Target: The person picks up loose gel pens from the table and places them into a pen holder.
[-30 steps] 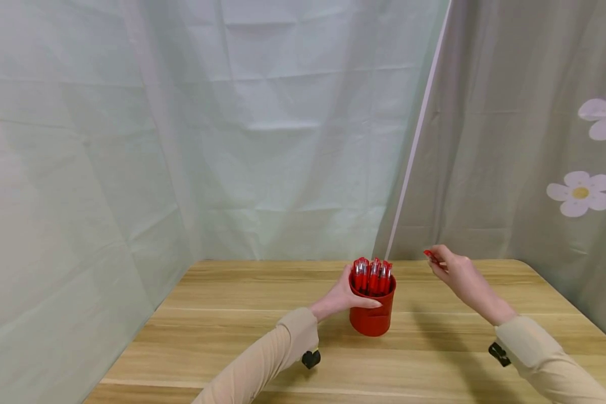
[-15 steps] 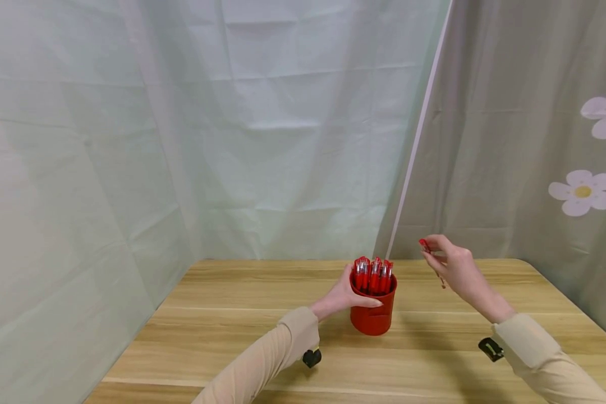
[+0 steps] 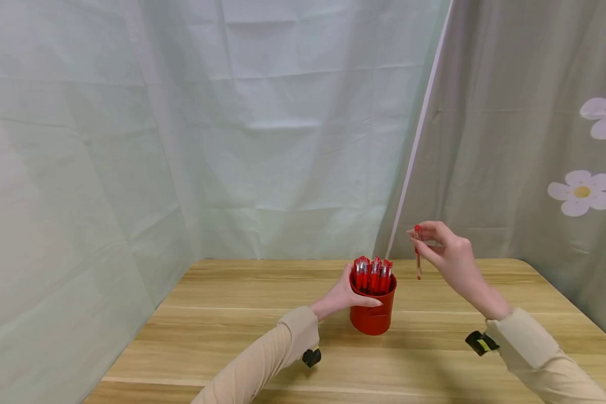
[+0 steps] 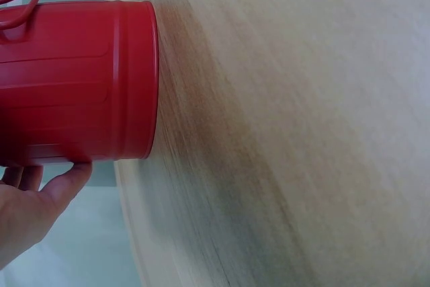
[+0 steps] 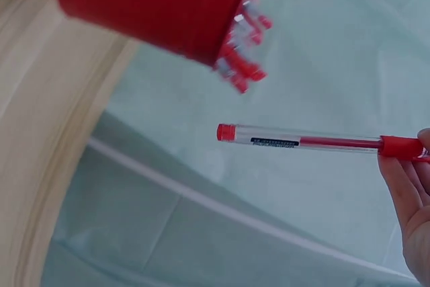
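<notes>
A red pen holder, shaped like a small bin with a wire handle in the left wrist view, stands on the wooden table. Several red-capped pens are upright inside it. My left hand grips the holder from its left side, thumb across the front and the other fingers behind. To the right and higher, my right hand pinches a clear-barrelled red pen by its red cap end. That pen hangs nearly vertical beside the holder, apart from it, its lower end a little above the level of the rim.
The wooden table extends to both sides of the holder. Pale curtains hang behind and to the left, and a grey curtain with white flowers hangs at the right. Black wrist devices sit under both sleeves.
My right hand has risen and moved left, closer to the holder. The pen in it has swung from tucked under the hand to hanging down. The left hand and holder have stayed put.
</notes>
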A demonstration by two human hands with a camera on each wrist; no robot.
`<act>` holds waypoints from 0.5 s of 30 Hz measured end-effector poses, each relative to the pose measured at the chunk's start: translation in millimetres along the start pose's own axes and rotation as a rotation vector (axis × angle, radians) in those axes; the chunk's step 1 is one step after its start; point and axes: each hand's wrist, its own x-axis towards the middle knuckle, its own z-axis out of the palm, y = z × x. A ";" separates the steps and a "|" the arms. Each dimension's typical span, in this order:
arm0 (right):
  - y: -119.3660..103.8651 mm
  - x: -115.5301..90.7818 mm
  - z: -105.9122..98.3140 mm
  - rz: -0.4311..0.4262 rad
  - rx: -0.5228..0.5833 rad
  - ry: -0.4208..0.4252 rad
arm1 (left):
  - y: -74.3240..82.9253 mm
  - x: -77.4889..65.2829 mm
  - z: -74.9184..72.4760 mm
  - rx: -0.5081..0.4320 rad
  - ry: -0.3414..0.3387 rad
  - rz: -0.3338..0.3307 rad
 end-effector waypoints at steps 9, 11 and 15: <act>-18.3 10.6 1.5 0.005 0.065 0.043 | -0.2 -0.4 -1.2 0.003 -0.008 0.008; -22.3 11.8 3.5 0.033 0.088 0.045 | -0.1 -0.6 -1.5 -0.002 -0.011 0.000; -35.9 15.6 8.7 0.071 0.154 0.050 | 0.2 -0.6 -2.3 -0.012 -0.019 -0.001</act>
